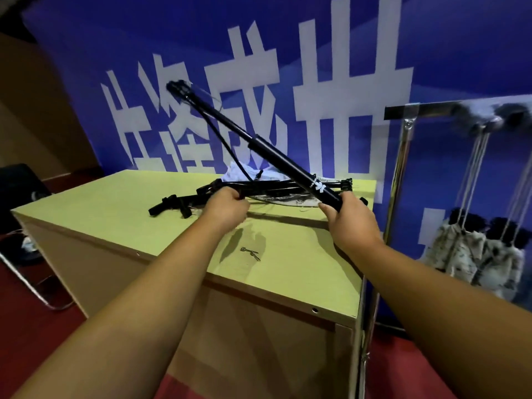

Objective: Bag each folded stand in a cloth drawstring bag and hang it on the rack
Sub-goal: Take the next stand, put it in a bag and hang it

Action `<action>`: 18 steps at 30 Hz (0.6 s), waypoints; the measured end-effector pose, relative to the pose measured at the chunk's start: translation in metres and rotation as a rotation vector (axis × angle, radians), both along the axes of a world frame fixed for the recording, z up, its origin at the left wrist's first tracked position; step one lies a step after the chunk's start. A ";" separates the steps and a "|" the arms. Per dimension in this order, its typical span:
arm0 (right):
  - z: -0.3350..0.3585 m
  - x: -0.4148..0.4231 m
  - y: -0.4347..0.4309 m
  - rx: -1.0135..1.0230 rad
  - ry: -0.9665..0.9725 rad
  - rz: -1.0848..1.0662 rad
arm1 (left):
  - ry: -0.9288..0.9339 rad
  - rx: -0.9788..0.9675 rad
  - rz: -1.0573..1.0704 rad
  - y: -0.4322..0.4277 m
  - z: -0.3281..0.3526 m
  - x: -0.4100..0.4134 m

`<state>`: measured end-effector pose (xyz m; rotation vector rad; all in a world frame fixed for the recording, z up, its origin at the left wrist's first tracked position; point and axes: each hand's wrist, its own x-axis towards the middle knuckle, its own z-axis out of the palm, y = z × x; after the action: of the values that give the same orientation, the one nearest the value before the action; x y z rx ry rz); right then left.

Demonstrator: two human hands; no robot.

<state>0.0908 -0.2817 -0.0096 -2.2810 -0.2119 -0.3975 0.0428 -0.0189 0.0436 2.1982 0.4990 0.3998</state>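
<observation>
On the yellow-green counter, in the head view, one folded stand is raised out of a heap of stands. The heap lies flat near the far edge, and its black bars are too tangled to count. The right grip is clamped round the raised stand's lower end, above the counter's right side. From there the stand's long axis climbs up and to the left, and its far tip is blurred against the banner. One thin black cord sags from near that tip down to the heap. The left grip is curled round a black bar of the heap, though which piece cannot be told.

One white cloth lies bunched behind the heap, and one patterned cloth lies partly under it. Two small metal pieces lie touching on the bare counter nearer the person.

Just beside the counter's right end stands one chrome rack. At least two patterned bags hang from it on pale cords, with black ends showing at their mouths.

The raised stand bears a white logo near the right grip, with lettering too small to read. The blue banner carries large white Chinese characters, which are partly hidden.
</observation>
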 end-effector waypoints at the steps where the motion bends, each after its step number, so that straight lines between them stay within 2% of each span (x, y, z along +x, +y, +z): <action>1: 0.003 -0.005 -0.001 0.033 0.014 -0.003 | 0.033 -0.008 -0.033 0.001 -0.003 0.006; 9: 0.020 -0.017 0.001 0.209 0.062 0.051 | -0.036 -0.266 -0.250 -0.039 -0.005 0.056; 13: 0.028 -0.015 0.004 0.303 0.079 0.059 | -0.190 -0.232 -0.168 -0.051 0.001 0.076; 18: 0.029 -0.016 0.006 0.372 0.100 0.102 | -0.222 -0.197 -0.208 -0.061 0.013 0.060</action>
<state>0.0747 -0.2759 0.0194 -1.9099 -0.1856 -0.2454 0.1025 -0.0801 0.0562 1.9628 0.1787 0.4549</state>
